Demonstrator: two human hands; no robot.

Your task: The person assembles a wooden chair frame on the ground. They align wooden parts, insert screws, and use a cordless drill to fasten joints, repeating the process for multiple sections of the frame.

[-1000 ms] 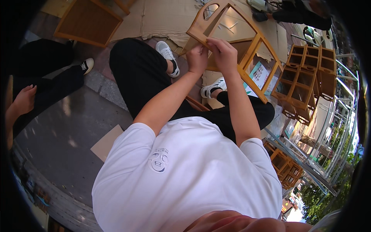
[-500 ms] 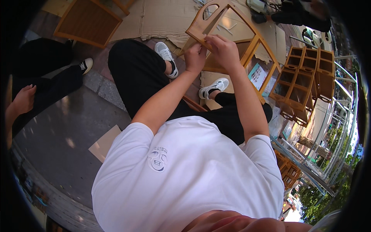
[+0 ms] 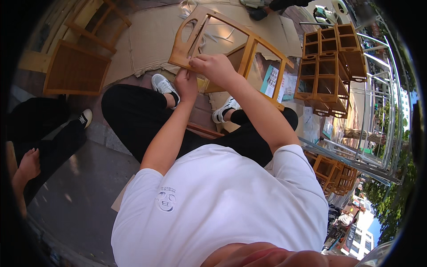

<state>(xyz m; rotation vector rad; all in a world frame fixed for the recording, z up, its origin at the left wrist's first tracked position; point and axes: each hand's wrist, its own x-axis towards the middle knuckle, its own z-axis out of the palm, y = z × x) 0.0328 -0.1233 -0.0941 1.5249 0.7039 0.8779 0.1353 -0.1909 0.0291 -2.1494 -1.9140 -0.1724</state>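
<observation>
Between my legs stands a honey-brown wooden frame (image 3: 249, 58) with open sections and a curved end panel (image 3: 181, 46) that has a long handle slot. My right hand (image 3: 215, 69) reaches over the near corner of that frame, its thumb and fingers closed on the edge by the end panel. Just below the same corner, my left hand (image 3: 186, 85) is closed with its fingertips up against the wood. Those fingertips are partly hidden, and anything small between them is too hard to make out.
Cardboard (image 3: 153, 40) covers the ground ahead. A brown wooden panel (image 3: 76, 67) leans at the left, near a person's hand (image 3: 29, 164). Printed sheets (image 3: 270, 80) lie right of the frame. Stacked wooden shelf units (image 3: 327, 71) and metal poles (image 3: 369, 98) stand at the right.
The view has swung, so most surroundings sit further left. Both hands remain at the frame's corner; my right hand now lies more across it, with my left hand lower beneath.
</observation>
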